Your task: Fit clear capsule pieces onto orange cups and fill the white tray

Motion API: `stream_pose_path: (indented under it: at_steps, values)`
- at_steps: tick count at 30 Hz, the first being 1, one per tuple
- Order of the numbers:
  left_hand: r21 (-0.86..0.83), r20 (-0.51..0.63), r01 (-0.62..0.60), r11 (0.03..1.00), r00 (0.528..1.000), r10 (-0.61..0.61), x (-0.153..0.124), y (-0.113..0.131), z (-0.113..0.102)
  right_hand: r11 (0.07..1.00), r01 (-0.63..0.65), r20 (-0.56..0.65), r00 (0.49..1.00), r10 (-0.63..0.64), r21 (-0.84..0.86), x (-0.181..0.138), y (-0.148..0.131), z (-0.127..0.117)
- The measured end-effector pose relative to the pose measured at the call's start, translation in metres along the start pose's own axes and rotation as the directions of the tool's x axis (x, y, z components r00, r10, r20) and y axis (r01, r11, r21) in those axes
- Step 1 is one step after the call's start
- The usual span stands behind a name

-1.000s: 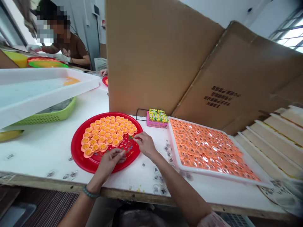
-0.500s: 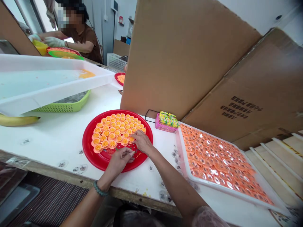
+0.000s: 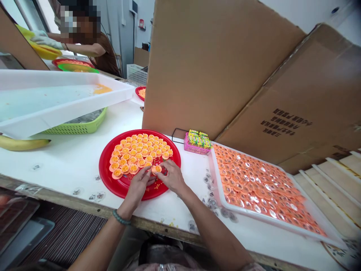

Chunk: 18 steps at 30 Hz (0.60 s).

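A round red tray point(image 3: 105, 177) in front of me carries many small round orange pieces point(image 3: 132, 159), each with a yellow patterned centre. Over the tray's near right part, my right hand point(image 3: 171, 176) pinches one orange piece point(image 3: 156, 169) between thumb and fingers. Just left of that piece, my left hand point(image 3: 140, 184) has its fingers drawn together near it; whatever they hold, if anything, is too small to make out. A beaded bracelet point(image 3: 121, 218) circles my left wrist.
To the right lies a white tray point(image 3: 222, 195) of clear-wrapped orange pieces. Behind it are a pink basket point(image 3: 197, 148) of small green-yellow packets and tall cardboard point(image 3: 203, 71). At left are a white bin point(image 3: 56, 109), a green basket point(image 3: 84, 128) and a banana point(image 3: 24, 143). A co-worker point(image 3: 104, 52) handles a yellow basin point(image 3: 42, 49).
My right hand has drawn back slightly toward me and now holds an orange piece between both hands. My left hand has risen a little toward it. The co-worker has lifted and tilted the yellow basin.
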State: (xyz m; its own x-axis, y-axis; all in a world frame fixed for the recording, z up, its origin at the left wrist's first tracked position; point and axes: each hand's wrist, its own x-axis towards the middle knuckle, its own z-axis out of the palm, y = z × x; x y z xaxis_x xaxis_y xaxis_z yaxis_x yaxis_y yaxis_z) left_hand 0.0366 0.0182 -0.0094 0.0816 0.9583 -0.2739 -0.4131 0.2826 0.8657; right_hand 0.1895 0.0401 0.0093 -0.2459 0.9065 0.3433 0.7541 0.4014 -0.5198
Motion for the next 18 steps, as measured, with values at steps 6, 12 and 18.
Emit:
stream_pose_path:
  at_steps: [6,12,18]
  values:
    - [-0.050,0.181,0.078,0.996,0.981,-0.068,-0.008,0.013,-0.001,0.982,-0.088,-0.057,0.994,0.099,0.166,-0.022,-0.021,0.011]
    - [-0.038,0.148,0.071,0.997,0.987,-0.065,-0.005,0.008,-0.003,0.985,0.068,-0.170,0.985,-0.040,0.157,-0.038,-0.020,0.009]
    - [-0.023,0.179,0.152,0.988,0.973,-0.145,-0.003,0.011,-0.002,0.984,0.151,-0.206,0.970,-0.130,0.089,-0.043,-0.021,0.003]
